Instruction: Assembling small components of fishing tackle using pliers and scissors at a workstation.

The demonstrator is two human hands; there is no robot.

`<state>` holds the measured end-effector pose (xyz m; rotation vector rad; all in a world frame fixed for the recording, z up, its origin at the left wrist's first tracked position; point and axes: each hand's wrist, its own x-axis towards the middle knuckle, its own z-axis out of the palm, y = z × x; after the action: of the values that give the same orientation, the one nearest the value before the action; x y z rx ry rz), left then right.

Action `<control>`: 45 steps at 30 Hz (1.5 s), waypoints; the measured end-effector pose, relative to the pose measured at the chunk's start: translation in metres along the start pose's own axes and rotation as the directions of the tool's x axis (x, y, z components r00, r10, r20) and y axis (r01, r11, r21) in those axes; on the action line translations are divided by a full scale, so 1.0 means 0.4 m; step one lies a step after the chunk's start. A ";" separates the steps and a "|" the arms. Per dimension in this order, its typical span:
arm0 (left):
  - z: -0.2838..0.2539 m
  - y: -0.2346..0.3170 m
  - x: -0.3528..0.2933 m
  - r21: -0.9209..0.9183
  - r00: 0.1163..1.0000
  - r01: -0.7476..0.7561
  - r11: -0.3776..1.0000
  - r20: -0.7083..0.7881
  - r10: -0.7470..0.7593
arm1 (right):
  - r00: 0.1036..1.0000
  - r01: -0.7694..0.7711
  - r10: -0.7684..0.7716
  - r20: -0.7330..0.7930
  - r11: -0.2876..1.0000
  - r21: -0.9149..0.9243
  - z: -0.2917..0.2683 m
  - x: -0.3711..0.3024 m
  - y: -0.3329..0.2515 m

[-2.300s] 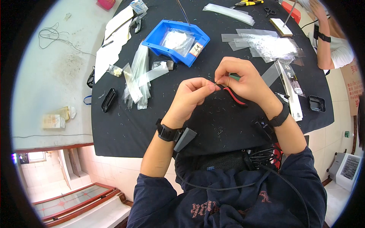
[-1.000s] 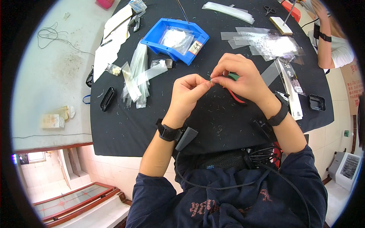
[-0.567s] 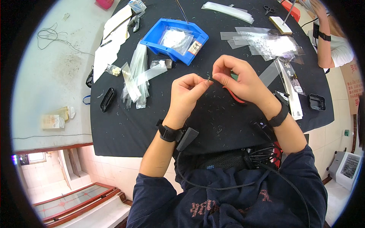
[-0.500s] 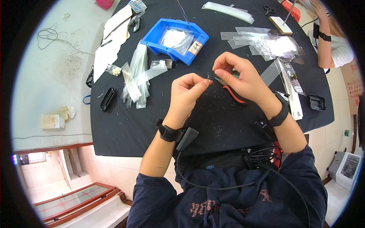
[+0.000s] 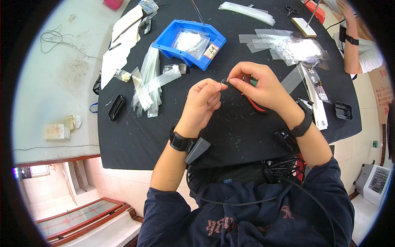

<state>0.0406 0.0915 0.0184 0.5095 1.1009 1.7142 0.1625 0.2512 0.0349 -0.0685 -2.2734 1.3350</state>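
Observation:
My left hand [image 5: 202, 101] pinches a tiny dark piece [image 5: 224, 82] between thumb and forefinger, its other fingers curled. It is too small to name. From the other side, my right hand [image 5: 260, 85] is closed in a pinch at the same piece; whether it grips the same piece or a fine strand, I cannot tell. Under the right hand lies a tool with red handles [image 5: 255, 105], mostly covered. Something green [image 5: 253, 82] shows behind its fingers. Both hands are above the black tablecloth [image 5: 230, 136], which is dotted with small thread-like clippings.
Beyond my hands stands a blue bin [image 5: 166, 33] with clear bags [image 5: 190, 42]. Clear plastic strips [image 5: 153, 88] lie left, and clear sleeves [image 5: 288, 46] right. Scissors [image 5: 291, 10] and a white-topped block [image 5: 303, 28] are at the back. A co-worker's arm [image 5: 351, 49] is far right.
My right hand has moved slightly left and its fingertips now meet the left ones. My left hand has turned, its fingers more curled. The red-handled tool is more covered.

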 end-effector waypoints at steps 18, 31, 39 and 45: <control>0.005 -0.013 0.002 0.071 1.000 0.026 0.997 0.007 -0.026 | 1.000 -0.012 0.012 0.007 0.999 0.041 -0.006 0.000 -0.007; 0.008 -0.012 0.001 0.089 0.999 0.029 0.996 0.032 -0.032 | 0.998 -0.070 0.069 0.006 0.994 0.089 -0.004 0.001 0.001; 0.009 -0.011 0.001 0.092 0.999 0.033 0.995 0.031 -0.036 | 0.997 -0.061 0.057 0.051 0.994 0.092 -0.011 0.000 0.001; 0.009 -0.012 0.002 0.109 0.998 0.069 0.992 0.006 -0.070 | 0.996 0.064 -0.063 0.070 0.998 -0.021 -0.014 0.006 0.005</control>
<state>0.0454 0.0941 0.0161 0.5407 1.1955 1.5962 0.1626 0.2574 0.0363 0.0425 -2.3293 1.2970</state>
